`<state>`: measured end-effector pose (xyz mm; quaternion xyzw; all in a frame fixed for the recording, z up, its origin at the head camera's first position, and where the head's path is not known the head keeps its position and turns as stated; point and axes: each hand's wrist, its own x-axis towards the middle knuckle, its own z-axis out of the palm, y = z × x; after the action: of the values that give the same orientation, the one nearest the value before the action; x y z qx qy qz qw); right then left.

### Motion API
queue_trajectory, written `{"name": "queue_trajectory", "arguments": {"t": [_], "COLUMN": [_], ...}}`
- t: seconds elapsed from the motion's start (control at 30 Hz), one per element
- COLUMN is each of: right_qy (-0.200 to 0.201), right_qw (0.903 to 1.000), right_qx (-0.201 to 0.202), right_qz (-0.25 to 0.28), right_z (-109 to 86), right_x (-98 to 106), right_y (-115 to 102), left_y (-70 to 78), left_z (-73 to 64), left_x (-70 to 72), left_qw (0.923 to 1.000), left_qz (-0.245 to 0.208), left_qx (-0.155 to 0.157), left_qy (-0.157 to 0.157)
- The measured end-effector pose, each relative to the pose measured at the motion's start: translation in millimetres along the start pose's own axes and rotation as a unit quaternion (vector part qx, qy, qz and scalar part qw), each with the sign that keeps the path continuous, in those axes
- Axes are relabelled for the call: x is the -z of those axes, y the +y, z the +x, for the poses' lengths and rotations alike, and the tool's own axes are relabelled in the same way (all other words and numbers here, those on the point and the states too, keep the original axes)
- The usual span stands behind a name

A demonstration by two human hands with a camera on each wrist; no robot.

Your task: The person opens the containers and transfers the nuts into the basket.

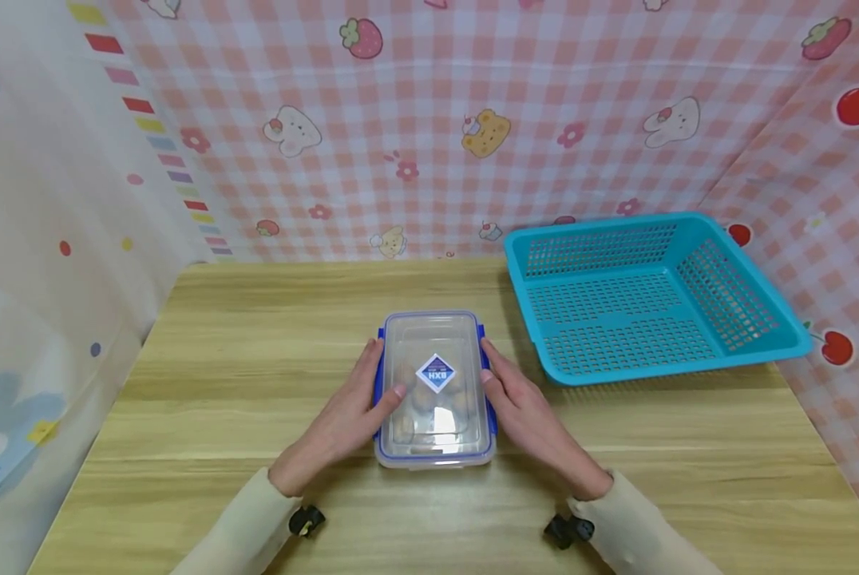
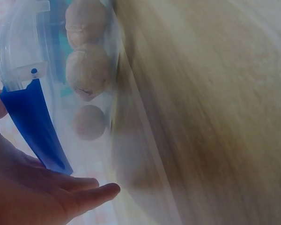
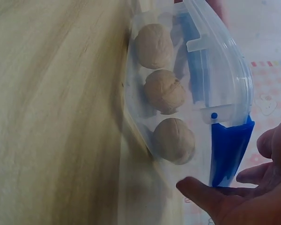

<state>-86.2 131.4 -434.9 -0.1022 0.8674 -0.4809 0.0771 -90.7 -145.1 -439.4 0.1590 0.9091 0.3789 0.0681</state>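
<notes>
A clear plastic food container (image 1: 433, 331) with a blue-rimmed lid sits on the table in front of me. Round, tan walnuts (image 3: 164, 91) show through its wall in both wrist views. My left hand (image 1: 343, 419) holds the left side, its thumb over the lid's edge and its fingers along the side. On the opposite side, my right hand (image 1: 526, 407) grips the edge, thumb by the rim. A blue side latch (image 2: 35, 126) slants down by the left fingers, and another blue latch (image 3: 229, 152) lies beside the right fingers.
A turquoise plastic basket (image 1: 616, 321) with perforated walls stands at the back right of the wooden table (image 1: 257, 351). Patterned cloth (image 1: 429, 192) hangs behind the table and along both sides.
</notes>
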Motion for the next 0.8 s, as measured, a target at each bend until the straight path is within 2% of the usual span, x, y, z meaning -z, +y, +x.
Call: {"name": "queue_trajectory", "arguments": {"t": [0.43, 0.8], "right_qy": [0.017, 0.024], "right_qw": [0.9998, 0.9997], "right_qx": [-0.004, 0.010], "right_qz": [-0.005, -0.004], "right_z": [9.9, 14.3], "right_x": [-3.0, -2.5], "right_y": [6.2, 7.4], "left_y": [-2.1, 0.7], "left_z": [2.9, 3.1], "left_x": [-4.4, -3.1], "left_qw": [0.9997, 0.9990], "left_qz": [-0.012, -0.022], "left_qx": [0.000, 0.016], "left_qy": [-0.019, -0.035]}}
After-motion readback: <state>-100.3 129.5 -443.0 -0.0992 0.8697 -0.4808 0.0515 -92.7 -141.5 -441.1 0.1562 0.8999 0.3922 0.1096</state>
